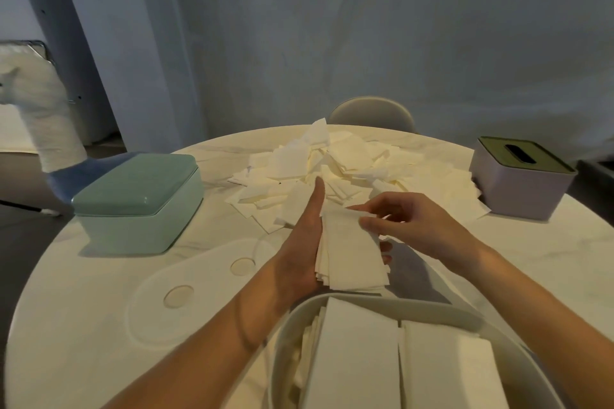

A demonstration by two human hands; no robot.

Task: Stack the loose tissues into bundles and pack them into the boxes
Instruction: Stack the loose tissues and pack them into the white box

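— Above the table's (99, 325) near edge, what did your hands hold?

— My left hand (300, 256) cradled a bundle of tissues (349, 256), fingers curled under it, thumb straight. My right hand (408, 222) pinched its top sheet.

— And the rest?

— Loose tissues (332, 169) lay heaped mid-table. An open white box (465, 312) at the near edge held two stacks; a green box (139, 199) sat left, a lilac box (521, 183) right.
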